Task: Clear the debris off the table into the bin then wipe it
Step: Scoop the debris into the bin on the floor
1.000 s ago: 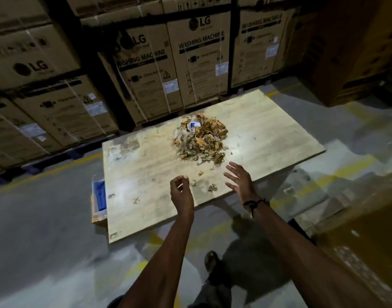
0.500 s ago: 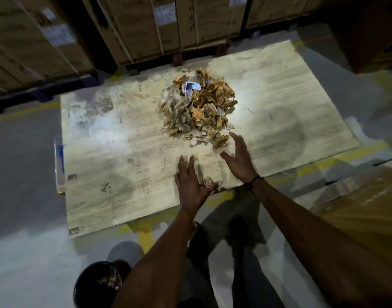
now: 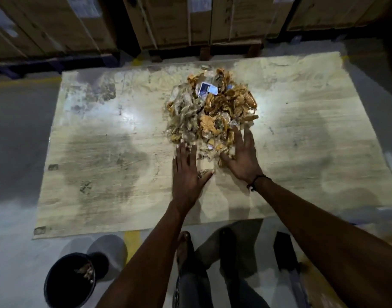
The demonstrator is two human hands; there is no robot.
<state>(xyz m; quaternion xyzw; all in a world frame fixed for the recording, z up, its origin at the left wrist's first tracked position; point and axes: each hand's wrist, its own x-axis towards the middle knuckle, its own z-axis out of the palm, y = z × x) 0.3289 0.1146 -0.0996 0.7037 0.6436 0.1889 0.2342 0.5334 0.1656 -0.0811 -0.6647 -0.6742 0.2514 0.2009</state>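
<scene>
Looking down from the head view, both hands lay flat on the worktop [image 3: 106, 165], palms down and fingers straight, gripping nothing. The left hand [image 3: 187, 174] rested just short of the near-left fringe of the debris pile [image 3: 212, 112], its fingertips [image 3: 181, 147] touching the loosest scraps there, its thumb spread toward the right with a small fragment [image 3: 202, 172] beside it. The right hand [image 3: 243, 156] lay at the pile's near-right side, fingers reaching in among the outer pieces and touching them; a dark band [image 3: 257, 182] circled its wrist. Between the two hands sat a loose tongue of scraps spilling from the pile toward the near edge.

The pile itself was a mound of crumpled brown and grey bits, with a small blue-and-white card [image 3: 207, 90] near its top. It sat close to the far edge of the worktop, roughly midway between the left and right edges, well apart from both near corners. The wooden surface around it was scuffed and stained.

On the floor [image 3: 19, 121], off the near-left corner of the worktop, stood a dark round bin [image 3: 57, 283] holding a few brown scraps [image 3: 86, 272]. The person's legs and feet showed below the near edge. Large cardboard boxes [image 3: 172, 21] stood on pallets beyond the far edge.
</scene>
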